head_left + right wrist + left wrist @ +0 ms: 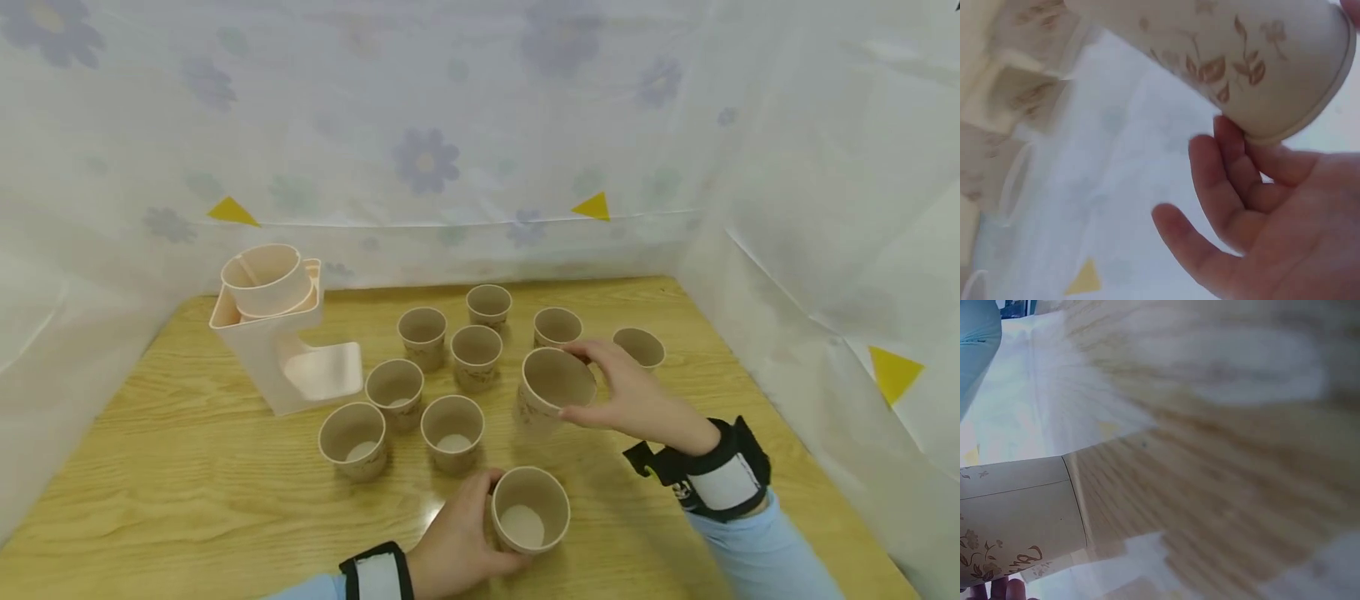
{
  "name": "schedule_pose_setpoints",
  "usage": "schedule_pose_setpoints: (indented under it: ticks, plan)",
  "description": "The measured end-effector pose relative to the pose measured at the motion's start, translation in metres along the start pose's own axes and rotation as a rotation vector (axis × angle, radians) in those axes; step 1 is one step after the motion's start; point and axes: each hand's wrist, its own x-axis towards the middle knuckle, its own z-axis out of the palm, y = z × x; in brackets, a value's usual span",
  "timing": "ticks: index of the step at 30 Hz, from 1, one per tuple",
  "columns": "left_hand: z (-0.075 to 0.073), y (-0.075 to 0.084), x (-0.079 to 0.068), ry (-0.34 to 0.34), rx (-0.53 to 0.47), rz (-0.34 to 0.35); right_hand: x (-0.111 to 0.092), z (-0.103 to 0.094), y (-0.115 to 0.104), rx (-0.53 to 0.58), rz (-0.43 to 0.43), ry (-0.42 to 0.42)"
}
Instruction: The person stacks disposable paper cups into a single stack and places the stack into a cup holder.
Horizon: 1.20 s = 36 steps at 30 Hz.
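Observation:
My right hand (pixel 626 392) grips a beige paper cup (pixel 536 404) by its rim, thumb on the near side and fingers on the far side. In the right wrist view this cup (pixel 1235 56) shows brown leaf and flower prints and tilts. Close to me, my left hand (pixel 461 537) holds another paper cup (pixel 528 512) round its side, mouth up. The left wrist view has this cup (pixel 1016 519) near the table surface, with fingertips (pixel 1015 589) against its printed wall.
Several more paper cups (pixel 453 442) stand mouth up across the wooden table (pixel 187 483). At the back left stands a pale cup dispenser-like holder (pixel 262 358) with a round cup-shaped piece (pixel 273 292) in its top. Flowered white sheeting (pixel 480 100) encloses the table's back and sides.

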Motion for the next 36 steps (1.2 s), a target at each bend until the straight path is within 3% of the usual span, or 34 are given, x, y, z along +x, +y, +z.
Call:
schedule_pose_setpoints:
  ticks: [6,10,15,28,36]
  plan:
    - [0.001,-0.002,0.003,-0.007,-0.001,-0.019,-0.023,-0.017,-0.020,-0.019,-0.198,-0.103]
    - [0.002,-0.004,0.005,-0.016,-0.004,-0.032,-0.029,-0.010,-0.024,-0.055,-0.258,-0.181]
    - [0.000,-0.008,0.010,-0.007,-0.019,-0.030,-0.026,0.006,-0.017,-0.064,-0.343,-0.194]
    - [-0.002,-0.008,0.011,0.007,-0.028,-0.018,-0.023,0.041,-0.001,-0.125,-0.384,-0.261]
    - [-0.002,-0.008,0.011,0.020,-0.013,-0.005,-0.022,0.048,-0.002,-0.119,-0.340,-0.316]
